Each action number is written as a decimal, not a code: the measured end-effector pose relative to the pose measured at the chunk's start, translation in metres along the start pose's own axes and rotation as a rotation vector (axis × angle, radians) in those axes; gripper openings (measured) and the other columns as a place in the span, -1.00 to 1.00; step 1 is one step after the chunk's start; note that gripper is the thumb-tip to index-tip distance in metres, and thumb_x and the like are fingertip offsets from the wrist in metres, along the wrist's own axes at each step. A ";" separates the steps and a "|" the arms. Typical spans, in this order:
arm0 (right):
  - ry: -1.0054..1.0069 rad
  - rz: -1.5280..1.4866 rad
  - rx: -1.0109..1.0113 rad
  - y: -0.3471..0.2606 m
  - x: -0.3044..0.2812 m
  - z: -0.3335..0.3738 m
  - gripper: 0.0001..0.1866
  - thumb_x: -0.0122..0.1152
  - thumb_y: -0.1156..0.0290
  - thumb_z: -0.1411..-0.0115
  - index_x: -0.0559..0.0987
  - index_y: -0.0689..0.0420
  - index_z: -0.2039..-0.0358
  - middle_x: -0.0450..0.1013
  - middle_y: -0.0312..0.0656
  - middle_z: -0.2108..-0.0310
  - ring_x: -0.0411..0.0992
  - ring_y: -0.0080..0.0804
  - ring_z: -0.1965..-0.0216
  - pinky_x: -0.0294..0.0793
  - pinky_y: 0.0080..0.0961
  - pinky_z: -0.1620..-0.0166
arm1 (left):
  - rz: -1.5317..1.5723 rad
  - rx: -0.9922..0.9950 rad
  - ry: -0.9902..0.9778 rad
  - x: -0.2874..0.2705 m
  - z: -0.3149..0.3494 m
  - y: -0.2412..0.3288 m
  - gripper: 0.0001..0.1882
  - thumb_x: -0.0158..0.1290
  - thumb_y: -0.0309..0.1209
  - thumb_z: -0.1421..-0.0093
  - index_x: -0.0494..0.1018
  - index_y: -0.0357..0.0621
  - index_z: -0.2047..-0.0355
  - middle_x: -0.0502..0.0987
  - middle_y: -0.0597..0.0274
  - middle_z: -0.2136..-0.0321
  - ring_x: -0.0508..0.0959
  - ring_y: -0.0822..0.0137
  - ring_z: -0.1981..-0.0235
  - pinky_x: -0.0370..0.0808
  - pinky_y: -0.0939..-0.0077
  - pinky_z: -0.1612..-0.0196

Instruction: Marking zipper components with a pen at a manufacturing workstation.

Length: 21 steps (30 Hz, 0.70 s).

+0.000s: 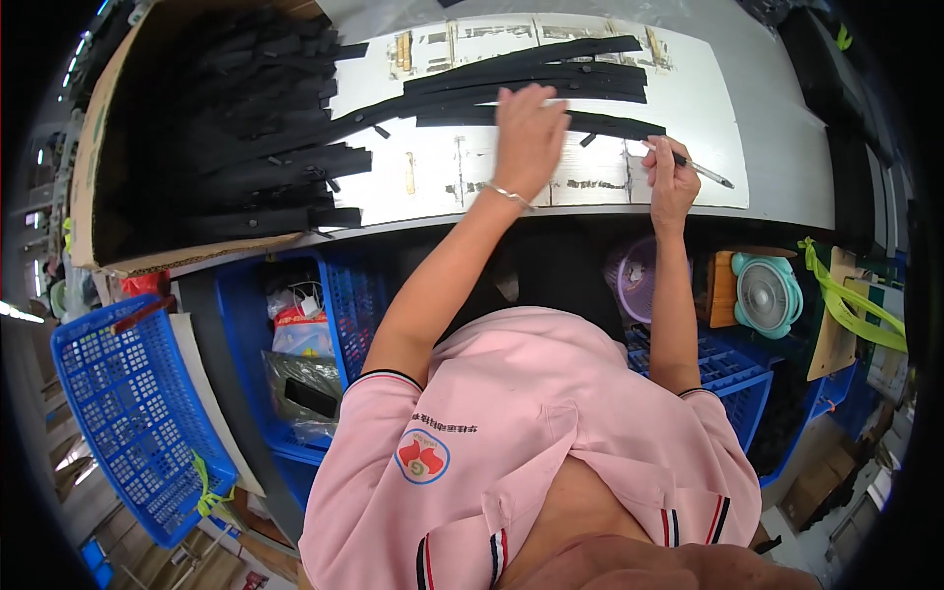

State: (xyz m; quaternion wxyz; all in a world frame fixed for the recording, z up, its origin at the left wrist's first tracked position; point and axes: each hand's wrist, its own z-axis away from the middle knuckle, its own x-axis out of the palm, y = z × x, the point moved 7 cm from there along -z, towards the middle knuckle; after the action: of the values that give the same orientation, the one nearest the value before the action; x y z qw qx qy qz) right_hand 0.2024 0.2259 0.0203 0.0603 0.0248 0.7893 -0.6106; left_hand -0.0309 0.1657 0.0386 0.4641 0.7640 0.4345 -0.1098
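Observation:
Black zippers (531, 84) with small pulls lie as long strips across a white board (723, 118). My left hand (531, 143), slightly blurred, rests over the middle of the strips with its fingers stretched forward and a little apart; its fingertips touch the strips. At the right end of the nearest zipper (619, 124), my right hand (674, 187) is closed on a pen (710, 176) with a clear barrel. One end of the pen sticks out to the right, and the other points toward the zipper's end.
A cardboard box (98, 162) at the left holds a heap of black zippers, their ends hanging over the board. Below the table are blue crates (334, 324), a blue basket (128, 383), a purple basket (634, 280) and a small teal fan (769, 295). Dark smudges mark the board.

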 end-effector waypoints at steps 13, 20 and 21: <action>-0.035 -0.072 -0.076 -0.004 0.004 -0.004 -0.80 0.13 0.40 -0.43 0.62 0.24 0.10 0.44 -0.38 0.54 0.16 -0.79 0.61 0.12 -0.76 0.54 | -0.749 -0.270 0.116 -0.193 0.023 -0.161 -0.81 0.17 -0.41 -0.21 0.64 -0.06 0.17 0.56 0.17 -0.05 0.30 -0.03 -0.32 -0.06 -0.22 -0.41; -0.013 -0.080 -0.028 -0.002 0.002 -0.002 -0.80 0.16 0.35 -0.42 0.61 0.18 0.07 0.44 -0.40 0.53 0.18 -0.79 0.57 0.17 -0.75 0.51 | -0.422 0.039 0.160 -0.130 0.031 -0.068 -0.86 0.22 -0.47 -0.17 0.60 -0.06 0.23 0.61 0.19 0.06 0.51 0.07 -0.16 0.26 -0.04 -0.32; -0.002 -0.073 -0.028 -0.003 0.002 -0.001 -0.80 0.16 0.35 -0.42 0.61 0.18 0.07 0.44 -0.40 0.53 0.18 -0.79 0.57 0.17 -0.75 0.51 | -0.297 0.073 0.094 -0.111 0.032 -0.043 -0.86 0.23 -0.49 -0.15 0.59 -0.08 0.25 0.61 0.17 0.06 0.55 0.06 -0.08 0.35 0.03 -0.26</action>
State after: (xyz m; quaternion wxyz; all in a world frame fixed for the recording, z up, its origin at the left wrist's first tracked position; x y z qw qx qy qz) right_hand 0.1995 0.2259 0.0233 0.0390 -0.0053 0.7981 -0.6013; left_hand -0.1231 0.0860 0.0580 0.3937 0.7122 0.5595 -0.1573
